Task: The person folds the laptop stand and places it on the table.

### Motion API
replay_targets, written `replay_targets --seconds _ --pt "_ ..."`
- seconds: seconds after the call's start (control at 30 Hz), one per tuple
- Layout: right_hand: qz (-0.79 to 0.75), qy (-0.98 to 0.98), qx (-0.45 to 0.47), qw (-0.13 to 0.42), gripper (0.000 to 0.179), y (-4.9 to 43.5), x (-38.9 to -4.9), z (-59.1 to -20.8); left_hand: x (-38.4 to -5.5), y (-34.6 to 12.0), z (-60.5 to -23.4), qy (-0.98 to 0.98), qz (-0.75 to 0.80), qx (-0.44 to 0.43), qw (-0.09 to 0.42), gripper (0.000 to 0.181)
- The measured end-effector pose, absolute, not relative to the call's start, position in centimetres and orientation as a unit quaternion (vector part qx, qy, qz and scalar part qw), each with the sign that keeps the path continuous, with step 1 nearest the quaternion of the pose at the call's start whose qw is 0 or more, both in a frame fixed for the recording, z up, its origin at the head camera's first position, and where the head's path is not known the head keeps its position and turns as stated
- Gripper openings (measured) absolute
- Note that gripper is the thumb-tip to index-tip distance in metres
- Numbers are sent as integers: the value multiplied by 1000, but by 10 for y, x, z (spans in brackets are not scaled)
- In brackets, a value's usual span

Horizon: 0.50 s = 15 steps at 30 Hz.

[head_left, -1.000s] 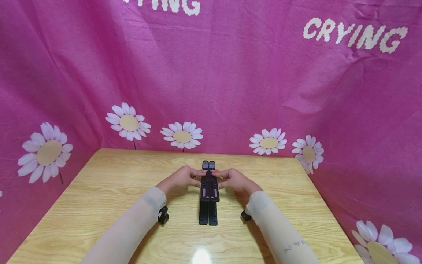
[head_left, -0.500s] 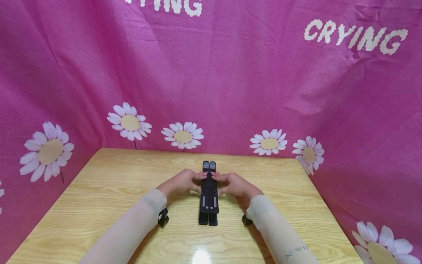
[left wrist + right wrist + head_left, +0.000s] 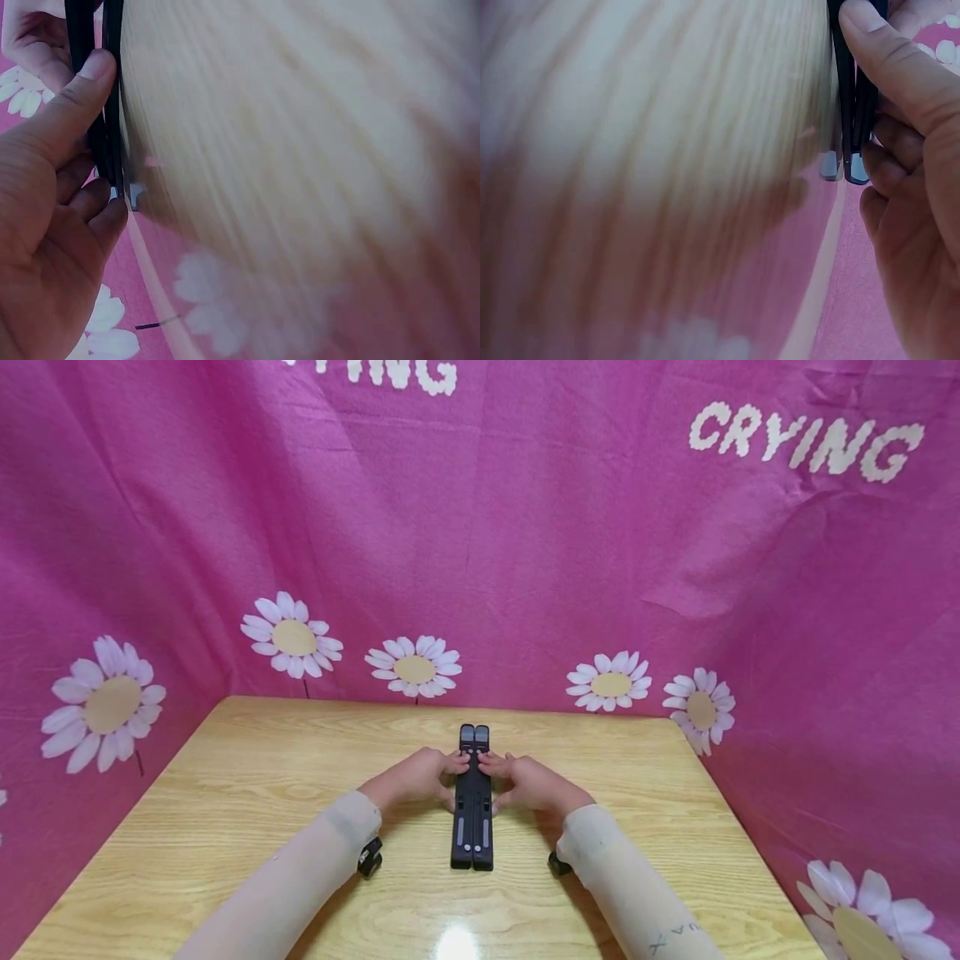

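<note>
A black folding laptop stand [image 3: 473,822] lies lengthwise on the wooden table, folded into two narrow parallel bars with grey pads. My left hand [image 3: 426,774] holds its left side; in the left wrist view the thumb [image 3: 94,71] presses the bar and the other fingers curl at its far side. From the right, my right hand [image 3: 527,781] grips the matching bar, its fingertips on the upper face. The right wrist view shows that thumb [image 3: 866,19] against the black bars, which sit close together with a thin gap near the end.
The wooden table [image 3: 300,735] has a magenta cloth [image 3: 525,543] with printed daisies behind it and along both sides. Black wrist devices sit under the left sleeve [image 3: 300,868] and the right sleeve [image 3: 630,877]. A light reflection shows at the table's front.
The stand's upper section has swung down toward me onto the lower bars, closing the gap between them. Both hands have followed it slightly downward, still holding the sides.
</note>
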State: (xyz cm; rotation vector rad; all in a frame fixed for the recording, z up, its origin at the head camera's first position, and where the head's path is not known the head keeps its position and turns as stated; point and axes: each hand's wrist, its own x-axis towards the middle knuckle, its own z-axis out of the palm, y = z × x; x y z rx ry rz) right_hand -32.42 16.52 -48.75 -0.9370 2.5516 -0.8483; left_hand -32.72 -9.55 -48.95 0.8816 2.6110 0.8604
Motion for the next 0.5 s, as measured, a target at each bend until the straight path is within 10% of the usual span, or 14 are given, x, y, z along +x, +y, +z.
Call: replay_targets --seconds 0.5 --pt "-262 900 -313 152 81 161 -321 -487 -328 -95 -489 903 272 301 139 76"
